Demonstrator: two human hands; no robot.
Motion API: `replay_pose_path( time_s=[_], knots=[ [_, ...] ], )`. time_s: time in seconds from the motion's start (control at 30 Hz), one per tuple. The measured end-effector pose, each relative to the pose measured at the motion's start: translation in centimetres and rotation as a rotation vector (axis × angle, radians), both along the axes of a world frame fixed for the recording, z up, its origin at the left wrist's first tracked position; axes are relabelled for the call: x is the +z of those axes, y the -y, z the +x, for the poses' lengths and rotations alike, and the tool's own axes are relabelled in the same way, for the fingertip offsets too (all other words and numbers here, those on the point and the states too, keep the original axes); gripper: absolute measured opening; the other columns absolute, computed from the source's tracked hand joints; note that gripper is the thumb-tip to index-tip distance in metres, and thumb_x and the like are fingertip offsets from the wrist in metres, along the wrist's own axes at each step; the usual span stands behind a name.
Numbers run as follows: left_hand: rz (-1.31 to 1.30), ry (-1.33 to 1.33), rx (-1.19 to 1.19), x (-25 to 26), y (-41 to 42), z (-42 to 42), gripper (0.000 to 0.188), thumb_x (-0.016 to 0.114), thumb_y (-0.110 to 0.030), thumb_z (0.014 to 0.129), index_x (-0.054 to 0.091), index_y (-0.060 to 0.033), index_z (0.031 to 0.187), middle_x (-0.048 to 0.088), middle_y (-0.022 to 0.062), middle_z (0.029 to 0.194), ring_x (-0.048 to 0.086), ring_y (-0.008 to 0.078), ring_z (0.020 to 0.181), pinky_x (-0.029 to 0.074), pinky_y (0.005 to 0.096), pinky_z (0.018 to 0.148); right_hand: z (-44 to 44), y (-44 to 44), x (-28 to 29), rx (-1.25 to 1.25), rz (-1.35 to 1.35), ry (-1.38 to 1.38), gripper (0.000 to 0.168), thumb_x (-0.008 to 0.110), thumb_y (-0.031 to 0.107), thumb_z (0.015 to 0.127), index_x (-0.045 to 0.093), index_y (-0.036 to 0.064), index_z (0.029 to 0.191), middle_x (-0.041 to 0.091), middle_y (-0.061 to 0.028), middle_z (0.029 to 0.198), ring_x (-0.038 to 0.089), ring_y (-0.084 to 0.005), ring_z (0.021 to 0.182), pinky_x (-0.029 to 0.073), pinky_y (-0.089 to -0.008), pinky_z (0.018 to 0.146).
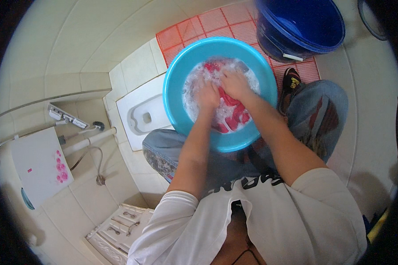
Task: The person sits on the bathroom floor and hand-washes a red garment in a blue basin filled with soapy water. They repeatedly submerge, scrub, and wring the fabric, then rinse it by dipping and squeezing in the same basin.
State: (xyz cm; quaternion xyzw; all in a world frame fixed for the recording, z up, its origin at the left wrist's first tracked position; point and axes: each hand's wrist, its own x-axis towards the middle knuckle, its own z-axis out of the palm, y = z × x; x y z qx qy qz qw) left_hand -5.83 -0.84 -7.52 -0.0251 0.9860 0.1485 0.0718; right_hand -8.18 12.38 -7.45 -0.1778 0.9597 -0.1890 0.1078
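A turquoise plastic basin (172, 89) stands before me, between my knees, with foamy water in it. Red cloth (230, 99) lies partly sunk in the suds, some of it showing below and between my hands. On the left side of the water, my left hand (208, 94) reaches into the foam; its fingertips are hidden by suds. My right hand (235, 82) presses down on the cloth near the middle, fingers partly covered by foam. Whether either hand grips the cloth cannot be made out.
A dark blue bucket (272, 36) with a white handle grip stands at the upper right on a red mesh mat (215, 21). Left of the basin is a white squat toilet (131, 116). A pipe (86, 144), a brush and a flowered white box (39, 165) are along the left wall.
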Motion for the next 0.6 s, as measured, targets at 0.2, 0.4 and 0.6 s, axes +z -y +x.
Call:
replay_pose_path(
  time_s=[0.2, 0.4, 0.6],
  knots=[
    [0.048, -0.186, -0.067, -3.4, 1.3, 0.9, 0.029, 0.048, -0.021, 0.076, 0.062, 0.0037, 0.076, 0.038, 0.0259, 0.13, 0.054, 0.0395, 0.094, 0.044, 0.0461, 0.08, 0.6, 0.8, -5.4, -0.073, -0.3, -0.279, 0.022, 0.052, 0.015, 0.075, 0.061, 0.007, 0.093, 0.041, -0.0117, 0.132, 0.054, -0.0306, 0.101, 0.04, -0.0479, 0.087],
    [0.086, -0.228, -0.123, -5.3, 2.2, 1.3, 0.03, 0.05, -0.023, 0.072, 0.062, 0.0044, 0.07, 0.039, 0.0271, 0.128, 0.057, 0.0395, 0.086, 0.046, 0.0449, 0.077, 1.1, 0.6, -4.5, -0.087, -0.161, 0.027, 0.021, 0.053, 0.013, 0.072, 0.062, 0.005, 0.09, 0.04, -0.0131, 0.133, 0.056, -0.0302, 0.098, 0.041, -0.0447, 0.087],
    [0.044, -0.093, -0.094, -4.5, 1.9, 1.1, 0.031, 0.052, -0.024, 0.071, 0.064, 0.0043, 0.07, 0.031, 0.0264, 0.134, 0.056, 0.0392, 0.089, 0.045, 0.0451, 0.079, 1.1, 0.9, -5.1, -0.141, -0.25, 0.079, 0.024, 0.052, 0.011, 0.07, 0.062, 0.004, 0.091, 0.038, -0.0131, 0.134, 0.058, -0.0322, 0.093, 0.042, -0.0464, 0.084]
  ],
)
